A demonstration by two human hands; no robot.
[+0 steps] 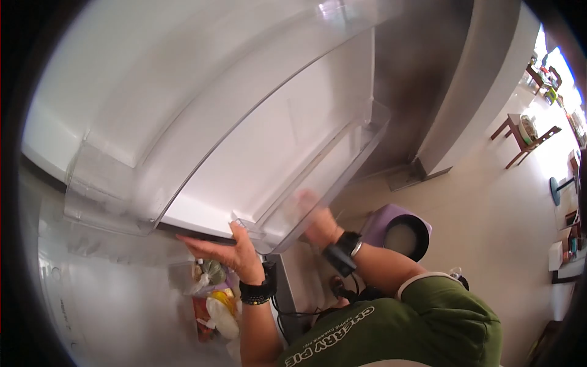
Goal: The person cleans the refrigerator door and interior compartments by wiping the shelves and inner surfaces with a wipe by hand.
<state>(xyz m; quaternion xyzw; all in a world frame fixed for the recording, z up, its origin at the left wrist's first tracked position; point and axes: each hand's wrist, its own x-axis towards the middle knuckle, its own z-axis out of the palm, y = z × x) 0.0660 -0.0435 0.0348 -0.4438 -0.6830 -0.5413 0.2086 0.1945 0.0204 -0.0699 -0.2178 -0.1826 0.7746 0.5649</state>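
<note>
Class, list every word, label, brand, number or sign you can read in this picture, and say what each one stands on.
"CHERRY PIE": large white outlined letters on the dark green short-sleeved shirt.
Smaller white line between those two words, same shirt: too small to read with certainty.
Row of tiny grey marks on the pale inner wall of the fridge: too small and faint to read.
I can make out no other text.

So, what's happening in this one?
A person is at an open refrigerator, both hands at the lower clear door bin. The left hand is open at the bin's near corner; the right hand is blurred beside its long wall, its grip unclear. Bagged food sits inside the refrigerator, and a round dark pan is on the right.
</note>
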